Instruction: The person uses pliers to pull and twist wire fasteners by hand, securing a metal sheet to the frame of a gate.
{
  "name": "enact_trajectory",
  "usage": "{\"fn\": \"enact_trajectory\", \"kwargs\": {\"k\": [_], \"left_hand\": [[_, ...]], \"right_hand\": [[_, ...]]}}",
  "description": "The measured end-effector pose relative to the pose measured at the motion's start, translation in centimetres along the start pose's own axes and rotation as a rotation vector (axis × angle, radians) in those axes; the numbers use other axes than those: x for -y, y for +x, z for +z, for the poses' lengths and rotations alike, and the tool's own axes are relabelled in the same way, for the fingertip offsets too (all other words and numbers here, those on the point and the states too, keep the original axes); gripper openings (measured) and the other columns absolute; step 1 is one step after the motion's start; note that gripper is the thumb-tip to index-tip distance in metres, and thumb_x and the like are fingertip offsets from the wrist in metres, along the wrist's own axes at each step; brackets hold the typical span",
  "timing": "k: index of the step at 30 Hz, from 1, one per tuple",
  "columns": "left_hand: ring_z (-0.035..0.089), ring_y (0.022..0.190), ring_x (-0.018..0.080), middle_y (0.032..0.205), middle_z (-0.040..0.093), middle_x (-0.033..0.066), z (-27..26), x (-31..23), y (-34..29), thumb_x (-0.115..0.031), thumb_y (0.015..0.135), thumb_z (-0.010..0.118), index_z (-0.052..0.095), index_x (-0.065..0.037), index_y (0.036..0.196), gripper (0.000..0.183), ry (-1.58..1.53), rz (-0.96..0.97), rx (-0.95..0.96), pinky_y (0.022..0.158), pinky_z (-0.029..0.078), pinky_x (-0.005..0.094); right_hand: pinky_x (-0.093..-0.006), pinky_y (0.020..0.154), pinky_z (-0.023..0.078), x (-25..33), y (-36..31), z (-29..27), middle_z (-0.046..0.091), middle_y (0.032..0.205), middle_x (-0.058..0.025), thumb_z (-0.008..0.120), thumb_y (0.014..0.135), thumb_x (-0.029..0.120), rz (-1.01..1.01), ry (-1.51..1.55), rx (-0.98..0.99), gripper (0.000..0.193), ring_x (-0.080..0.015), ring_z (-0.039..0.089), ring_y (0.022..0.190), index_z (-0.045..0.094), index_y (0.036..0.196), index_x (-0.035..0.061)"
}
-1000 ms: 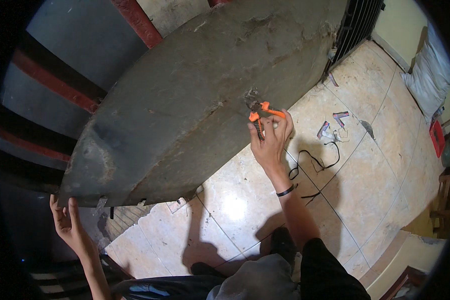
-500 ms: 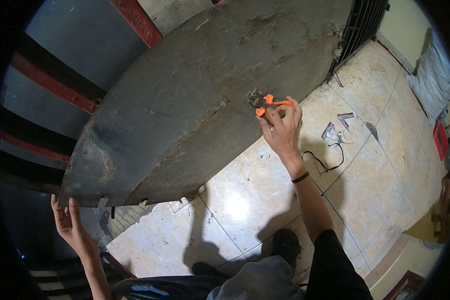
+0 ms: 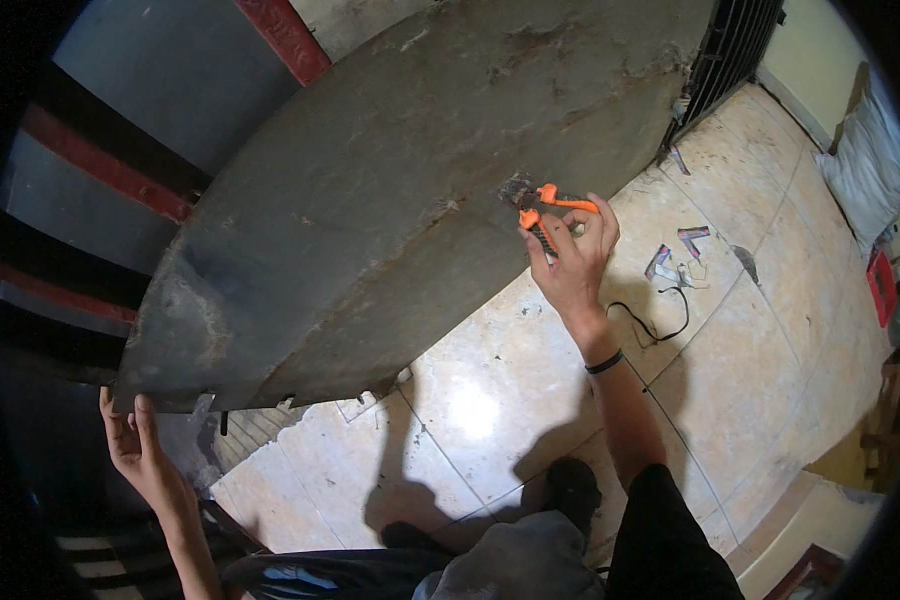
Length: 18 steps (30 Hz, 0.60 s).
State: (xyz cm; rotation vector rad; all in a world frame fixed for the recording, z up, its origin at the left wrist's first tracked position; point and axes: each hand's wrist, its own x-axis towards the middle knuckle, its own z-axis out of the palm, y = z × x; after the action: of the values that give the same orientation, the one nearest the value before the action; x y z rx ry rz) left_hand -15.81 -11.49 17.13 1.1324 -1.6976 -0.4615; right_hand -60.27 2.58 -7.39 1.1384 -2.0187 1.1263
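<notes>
A large dark grey curved panel point(image 3: 350, 230) with a scuffed, fibrous surface fills the upper middle. At its lower left corner, my left hand point(image 3: 145, 455) grips the edge, thumb in front and fingers partly hidden behind. My right hand point(image 3: 575, 255) holds pliers point(image 3: 538, 232) with orange and black handles, which stand spread apart. The jaws point up and left against the panel, at a rough grey patch point(image 3: 516, 186). Whether they pinch anything there is too small to tell.
Red bars point(image 3: 110, 170) stand behind the panel at left, and a black grille point(image 3: 735, 65) at upper right. Torn wrapper pieces point(image 3: 692, 238) and a black cord point(image 3: 650, 325) lie on the tiled floor point(image 3: 750, 400). A white sack point(image 3: 870, 165) leans against the right wall.
My right hand and the pliers have shifted slightly to the right. My left hand stays at the panel's corner, almost unmoved.
</notes>
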Motion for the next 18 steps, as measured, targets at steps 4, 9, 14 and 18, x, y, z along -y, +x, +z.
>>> {"fn": "enact_trajectory", "kwargs": {"k": [4,9,14,18], "left_hand": [[0.058,0.119,0.0144,0.131,0.065,0.0076,-1.5,0.9,0.7,-0.020,0.100,0.070,0.052,-0.002,0.146,0.053,0.014,-0.003,0.027,0.110,0.040,0.0337],[0.059,0.112,0.0118,0.126,0.067,0.0064,-0.3,0.1,0.1,-0.018,0.099,0.072,0.055,0.002,0.142,0.051,-0.006,-0.011,-0.015,0.107,0.039,0.0314],[0.059,0.113,0.0131,0.122,0.068,0.0073,0.2,-0.4,0.0,-0.019,0.099,0.071,0.052,0.001,0.145,0.054,0.026,0.005,0.002,0.106,0.041,0.0319],[0.060,0.113,0.0129,0.121,0.069,0.0069,-0.3,0.1,0.2,-0.020,0.099,0.071,0.051,0.001,0.146,0.055,-0.006,-0.006,0.003,0.106,0.041,0.0319]], "right_hand": [[-0.0545,0.106,0.035,-0.4,-0.2,0.2,0.051,0.103,-0.0131,0.084,0.080,0.018,0.022,0.034,-0.010,0.025,-0.0398,0.040,0.128,0.074,0.102,0.0113],[-0.0550,0.104,0.036,-1.0,-0.2,0.5,0.050,0.104,-0.0121,0.084,0.080,0.020,-0.021,0.001,0.036,0.030,-0.0392,0.041,0.126,0.074,0.106,0.0116],[-0.0551,0.101,0.039,-1.2,-0.5,0.7,0.049,0.102,-0.0110,0.085,0.078,0.019,0.004,0.029,0.105,0.034,-0.0384,0.044,0.124,0.073,0.109,0.0122],[-0.0496,0.099,0.043,-2.2,0.1,1.1,0.051,0.099,-0.0100,0.085,0.075,0.013,-0.045,0.075,0.051,0.035,-0.0371,0.049,0.118,0.071,0.107,0.0118]]}}
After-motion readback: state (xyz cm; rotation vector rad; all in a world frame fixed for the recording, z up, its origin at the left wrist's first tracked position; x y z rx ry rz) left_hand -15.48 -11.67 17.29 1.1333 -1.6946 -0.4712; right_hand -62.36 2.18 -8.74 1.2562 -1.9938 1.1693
